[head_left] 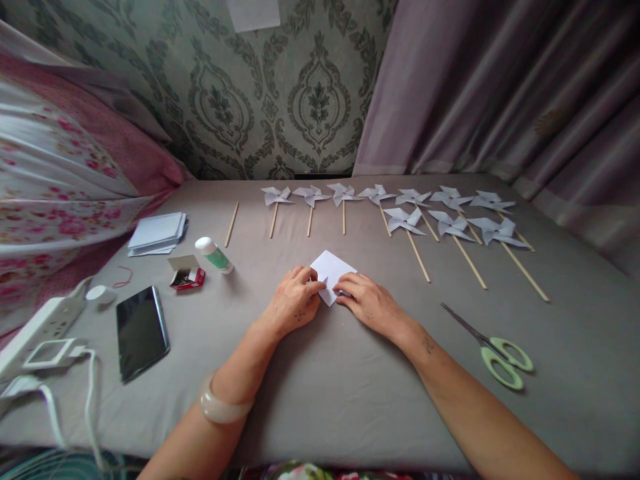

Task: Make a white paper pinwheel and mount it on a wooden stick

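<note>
A small white square of paper [327, 263] lies turned like a diamond on the grey cloth, between my two hands. My left hand [299, 297] pinches its left edge, where a small flap stands up near the fingertips. On the opposite side, my right hand [367, 300] has thumb and fingers closed on the right edge. Part of the paper is hidden under the fingers of both hands. Beyond it stand or lie several white paper pinwheels [344, 193] on wooden sticks.
To the left are a paper stack [156, 233], a loose stick [231, 225], a glue stick [215, 255], a small red box [187, 277], a phone [143, 333] and a power strip [43, 333] with cables. Green-handled scissors [493, 350] lie right of my right hand.
</note>
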Demonstrator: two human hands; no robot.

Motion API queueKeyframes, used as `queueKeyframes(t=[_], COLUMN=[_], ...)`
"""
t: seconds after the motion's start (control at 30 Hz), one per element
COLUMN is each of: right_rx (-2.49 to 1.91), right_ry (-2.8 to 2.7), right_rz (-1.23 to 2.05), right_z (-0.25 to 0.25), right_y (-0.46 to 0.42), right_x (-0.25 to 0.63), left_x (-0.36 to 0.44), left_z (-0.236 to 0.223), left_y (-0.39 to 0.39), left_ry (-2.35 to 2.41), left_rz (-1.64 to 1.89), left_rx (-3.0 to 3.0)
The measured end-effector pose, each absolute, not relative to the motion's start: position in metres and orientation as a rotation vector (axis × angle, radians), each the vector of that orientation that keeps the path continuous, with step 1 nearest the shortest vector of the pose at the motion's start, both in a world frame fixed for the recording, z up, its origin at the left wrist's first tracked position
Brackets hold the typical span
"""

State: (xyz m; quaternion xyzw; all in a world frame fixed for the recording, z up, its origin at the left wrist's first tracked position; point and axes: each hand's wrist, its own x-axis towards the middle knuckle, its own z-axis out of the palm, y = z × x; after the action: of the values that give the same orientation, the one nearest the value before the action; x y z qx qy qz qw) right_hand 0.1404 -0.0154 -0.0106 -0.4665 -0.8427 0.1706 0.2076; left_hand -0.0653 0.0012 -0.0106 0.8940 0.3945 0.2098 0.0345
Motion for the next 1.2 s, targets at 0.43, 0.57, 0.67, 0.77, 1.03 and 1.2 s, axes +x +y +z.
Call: queueKeyframes(t=[0.43, 0.57, 0.67, 0.77, 1.03, 1.2], right_rx=[-1.225, -1.209, -1.22, -1.268, -1.475, -1.577], right_ry=[-2.511, -2.46, -2.387, -2.289, -2.113, -2.035], right_rz=[0.186, 0.273, 0.363, 0.438, 0.436, 0.421], right_z=[-0.014, -0.012, -0.013, -0.014, -0.014, -0.014], right_y=[-0.014, -0.013, -0.013, -0.012, -0.014, -0.013], right_x=[0.14, 0.141, 0.14, 0.138, 0.126, 0.12], left_x=[-0.064, -0.065, -0.066, -0.066, -0.063, -0.063], left_z=[-0.011, -0.013, -0.014, -0.015, -0.011, -0.012], left_y=[0.002, 0.002, 0.003, 0.003, 0.0, 0.0], left_ry=[1.206, 1.194, 1.177, 1.182, 1.255, 1.233], left_rz=[0.53, 0.546, 0.542, 0.517, 0.484, 0.533], left_rx=[2.738, 2.742, 2.748, 2.753, 2.731, 2.72])
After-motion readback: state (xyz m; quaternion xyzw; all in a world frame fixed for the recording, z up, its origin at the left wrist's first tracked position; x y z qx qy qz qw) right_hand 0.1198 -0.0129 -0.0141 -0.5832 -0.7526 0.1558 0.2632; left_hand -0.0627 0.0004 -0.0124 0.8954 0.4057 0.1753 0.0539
